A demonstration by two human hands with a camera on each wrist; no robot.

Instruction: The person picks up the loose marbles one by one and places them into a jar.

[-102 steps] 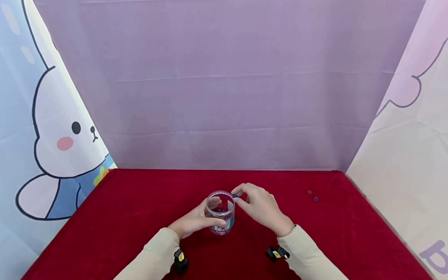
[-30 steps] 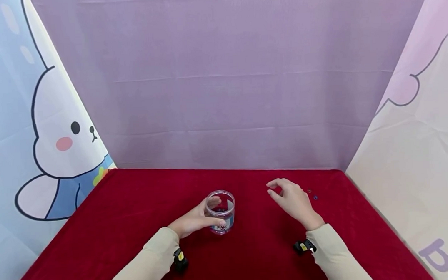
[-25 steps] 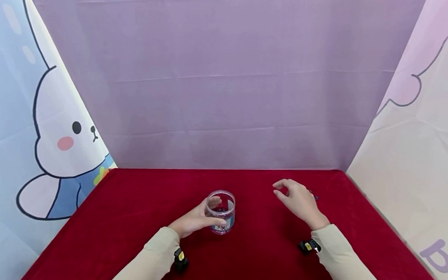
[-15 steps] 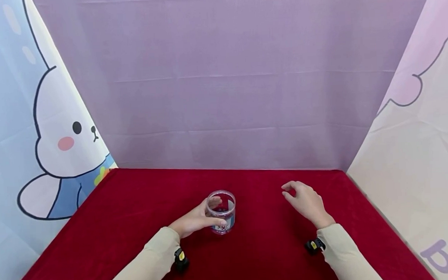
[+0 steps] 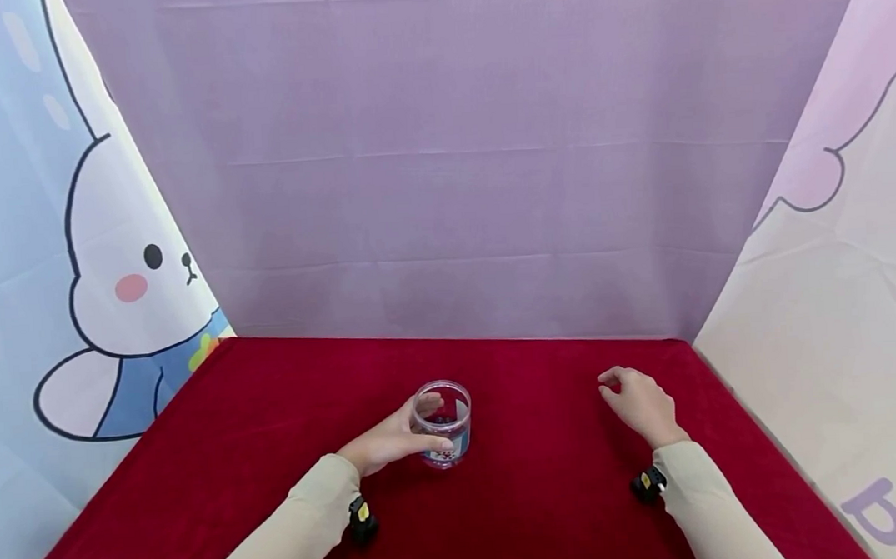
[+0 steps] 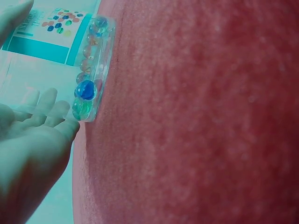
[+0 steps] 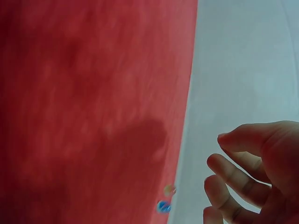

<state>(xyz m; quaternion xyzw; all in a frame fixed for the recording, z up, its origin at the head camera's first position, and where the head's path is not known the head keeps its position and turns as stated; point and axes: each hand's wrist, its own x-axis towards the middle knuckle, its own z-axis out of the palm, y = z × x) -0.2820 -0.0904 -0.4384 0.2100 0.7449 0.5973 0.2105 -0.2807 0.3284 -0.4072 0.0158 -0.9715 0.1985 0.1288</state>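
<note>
A clear plastic jar with no lid stands upright on the red cloth. My left hand holds it from the left, thumb across the front and fingers round the far side. Several glass marbles line the jar's bottom in the left wrist view, a blue and a green one nearest. Over the cloth at the right hovers my right hand, fingers loosely bent and nothing visible between them. In the right wrist view a blue marble and a brownish marble lie apart from its fingers; in the head view the hand hides them.
Red cloth covers the table. A purple curtain hangs behind its back edge. Printed sheets stand at both sides: a bunny sheet on the left and a pale sheet on the right.
My right hand held a blue marble at the jar's rim, then moved away right without it and now covers the two loose marbles in the head view. My left hand and the jar stayed put.
</note>
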